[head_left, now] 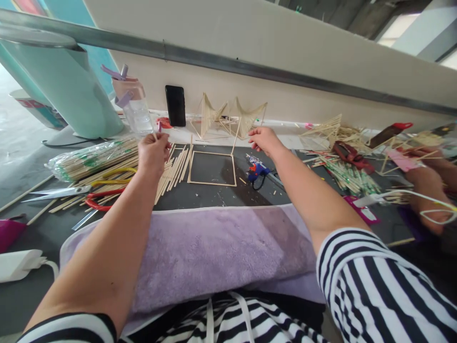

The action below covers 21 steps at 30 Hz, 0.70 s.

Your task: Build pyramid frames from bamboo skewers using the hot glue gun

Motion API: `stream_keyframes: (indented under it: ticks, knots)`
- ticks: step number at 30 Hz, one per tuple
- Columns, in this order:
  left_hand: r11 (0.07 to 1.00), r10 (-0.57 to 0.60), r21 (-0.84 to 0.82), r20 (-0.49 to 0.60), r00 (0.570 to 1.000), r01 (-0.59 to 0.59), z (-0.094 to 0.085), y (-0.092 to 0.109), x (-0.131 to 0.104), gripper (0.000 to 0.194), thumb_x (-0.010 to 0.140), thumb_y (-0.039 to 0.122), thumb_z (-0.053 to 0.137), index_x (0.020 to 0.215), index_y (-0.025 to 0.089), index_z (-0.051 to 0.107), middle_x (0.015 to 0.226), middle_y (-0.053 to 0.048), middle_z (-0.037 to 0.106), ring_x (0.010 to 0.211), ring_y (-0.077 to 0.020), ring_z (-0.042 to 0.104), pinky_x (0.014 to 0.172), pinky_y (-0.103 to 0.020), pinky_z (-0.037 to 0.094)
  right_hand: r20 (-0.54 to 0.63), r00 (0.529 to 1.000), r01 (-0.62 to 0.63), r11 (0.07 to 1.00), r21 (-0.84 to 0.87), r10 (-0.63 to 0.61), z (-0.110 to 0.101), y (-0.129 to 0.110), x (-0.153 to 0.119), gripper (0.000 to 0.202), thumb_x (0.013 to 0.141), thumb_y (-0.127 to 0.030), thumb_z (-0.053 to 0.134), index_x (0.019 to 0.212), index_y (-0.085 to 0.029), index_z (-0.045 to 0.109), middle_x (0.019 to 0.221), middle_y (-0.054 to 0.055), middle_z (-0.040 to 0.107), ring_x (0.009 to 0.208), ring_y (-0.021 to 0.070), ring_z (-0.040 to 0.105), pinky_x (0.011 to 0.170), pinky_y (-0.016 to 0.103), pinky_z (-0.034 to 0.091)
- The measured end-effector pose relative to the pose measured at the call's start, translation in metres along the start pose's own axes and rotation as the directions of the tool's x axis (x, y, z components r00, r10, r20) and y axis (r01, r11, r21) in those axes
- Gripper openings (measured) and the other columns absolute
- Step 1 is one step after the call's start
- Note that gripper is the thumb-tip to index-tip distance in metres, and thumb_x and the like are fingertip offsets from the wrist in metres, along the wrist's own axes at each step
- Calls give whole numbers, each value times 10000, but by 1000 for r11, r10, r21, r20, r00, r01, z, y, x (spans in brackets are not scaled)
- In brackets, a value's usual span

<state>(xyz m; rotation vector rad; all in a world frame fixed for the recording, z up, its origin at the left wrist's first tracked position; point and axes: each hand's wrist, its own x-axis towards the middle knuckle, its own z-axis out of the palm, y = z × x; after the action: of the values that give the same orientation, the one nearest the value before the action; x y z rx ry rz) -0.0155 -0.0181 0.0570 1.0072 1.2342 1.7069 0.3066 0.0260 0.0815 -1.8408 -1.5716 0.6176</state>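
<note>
A square frame of thin wooden sticks [213, 184] lies on the dark table, with one stick [236, 136] standing up at its back right corner and another at its left side. My left hand [154, 148] is raised over the loose sticks [173, 172], its fingers closed on a small purple-tipped object [159, 126]. Beside the upright stick, to its right, my right hand [264, 139] has its fingertips bent together; whether anything is between them is too small to tell. A blue glue gun [258, 172] lies right of the frame.
Scissors with yellow and red handles [105, 198], bagged sticks [96, 159], a bottle [135, 112] and a phone [175, 105] are left. Stick models [210, 116] stand behind. At right are another person's hands [423, 157]. A purple towel [221, 252] covers the near edge.
</note>
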Motion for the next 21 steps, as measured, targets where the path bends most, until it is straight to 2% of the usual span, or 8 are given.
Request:
stream_keyframes:
  ticks: [2,4,7,9,11,15,18,21]
  knots:
    - [988,151,-31,-89,985,-154,2,25,-2,154,833,105,525,707,188,499,456,97,459,302,-12,310,316,-205,172,-69,998,13,992,122,-5,-14,10,-14,320,785,-84,512,1089,-147,592,956,79,689,523,72,550,459,190,389]
    - [939,334,-45,-134,933,-342,7,54,-14,175,852,87,501,710,189,494,448,99,443,300,-5,296,325,-204,148,-128,992,14,983,184,10,-24,23,-29,355,766,-91,479,1097,-154,589,969,81,692,508,74,534,434,193,357]
    - [856,509,-133,43,860,-500,21,86,-46,113,833,85,550,786,182,582,507,74,510,341,-19,351,335,-214,186,-159,986,-12,966,259,54,-26,39,-54,386,762,-101,436,1122,-155,566,972,78,688,483,66,504,406,187,327]
    - [905,424,-140,246,872,-401,36,90,-67,50,833,163,598,800,183,629,559,50,552,358,-26,371,340,-220,196,-128,989,-35,948,316,79,-19,42,-70,375,778,-116,426,1130,-153,551,980,79,686,479,66,504,400,188,338]
    - [979,199,-41,412,889,-200,53,78,-80,38,819,168,604,807,171,640,611,34,569,365,-18,363,354,-213,200,-72,995,-42,942,334,70,-8,40,-82,370,799,-125,422,1148,-161,538,1008,82,686,526,78,561,417,187,381]
    - [977,-128,210,438,890,37,91,32,-73,111,852,222,541,858,135,610,650,18,561,375,-15,327,377,-204,210,113,993,-3,986,166,-16,21,20,-89,376,873,-201,456,1247,-205,495,1102,86,686,626,124,668,455,211,470]
    - [871,-232,491,368,900,24,115,3,-57,257,873,183,452,1040,110,633,754,-24,626,437,-21,387,433,-183,298,175,984,-28,1000,-6,29,41,1,-79,440,889,-208,497,1328,-194,465,1131,127,688,666,167,705,480,235,499]
    - [799,-280,600,339,898,22,129,-17,-48,367,833,108,434,1126,87,653,841,-84,695,487,-50,475,474,-197,350,199,972,-100,988,-121,123,59,-11,-63,528,852,-168,569,1369,-137,464,1007,176,720,641,226,709,493,285,510]
